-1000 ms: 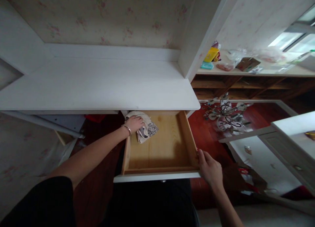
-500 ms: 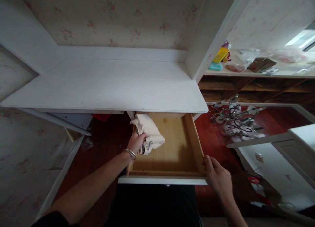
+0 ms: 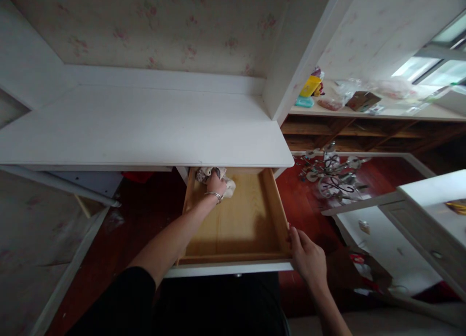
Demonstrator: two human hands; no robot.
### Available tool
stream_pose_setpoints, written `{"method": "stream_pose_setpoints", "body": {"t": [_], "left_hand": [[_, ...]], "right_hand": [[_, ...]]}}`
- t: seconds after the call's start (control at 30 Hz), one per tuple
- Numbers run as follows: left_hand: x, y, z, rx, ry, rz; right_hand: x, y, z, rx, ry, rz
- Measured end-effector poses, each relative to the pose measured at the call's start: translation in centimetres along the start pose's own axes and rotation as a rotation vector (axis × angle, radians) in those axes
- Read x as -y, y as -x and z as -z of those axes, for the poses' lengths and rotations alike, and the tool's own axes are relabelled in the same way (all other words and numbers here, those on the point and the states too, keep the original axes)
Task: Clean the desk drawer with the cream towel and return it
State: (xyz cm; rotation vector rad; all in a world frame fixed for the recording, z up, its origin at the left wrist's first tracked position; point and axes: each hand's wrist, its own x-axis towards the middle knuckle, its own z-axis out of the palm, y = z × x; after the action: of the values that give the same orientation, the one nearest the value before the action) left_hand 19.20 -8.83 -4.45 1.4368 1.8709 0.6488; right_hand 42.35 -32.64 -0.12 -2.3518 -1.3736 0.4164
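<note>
A pale wooden drawer with a white front stands pulled out from under a white desk top. My left hand, a bracelet on its wrist, reaches deep into the drawer's back left corner and presses a crumpled beige cloth against the bottom there. Part of the cloth is hidden under the desk edge. My right hand grips the drawer's front right corner, fingers curled over the side wall.
A white partition rises right of the desk. Beyond it a shelf holds a yellow box, bags and small items. A metal candelabra-like object lies on the red floor. A white cabinet stands at the right.
My left hand has pushed the cloth from the drawer's middle left toward the back corner under the desk edge. The right hand has stayed on the drawer's front corner.
</note>
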Motion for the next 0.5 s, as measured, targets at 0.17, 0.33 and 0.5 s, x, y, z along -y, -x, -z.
{"method": "stream_pose_setpoints", "body": {"t": [0.17,0.33,0.5], "left_hand": [[-2.7,1.0,-3.9,0.107,-0.058,-0.042],[-5.7,3.0,-7.5,0.28,-0.126,-0.149],[-8.1,4.9,-9.7,0.475,-0.185,-0.312]], "right_hand": [[-0.3,0.0,-0.2,-0.015,0.052,0.037],[-0.4,-0.1,-0.1,-0.009,0.035,0.051],[-0.3,0.0,-0.1,0.001,-0.012,0.02]]}}
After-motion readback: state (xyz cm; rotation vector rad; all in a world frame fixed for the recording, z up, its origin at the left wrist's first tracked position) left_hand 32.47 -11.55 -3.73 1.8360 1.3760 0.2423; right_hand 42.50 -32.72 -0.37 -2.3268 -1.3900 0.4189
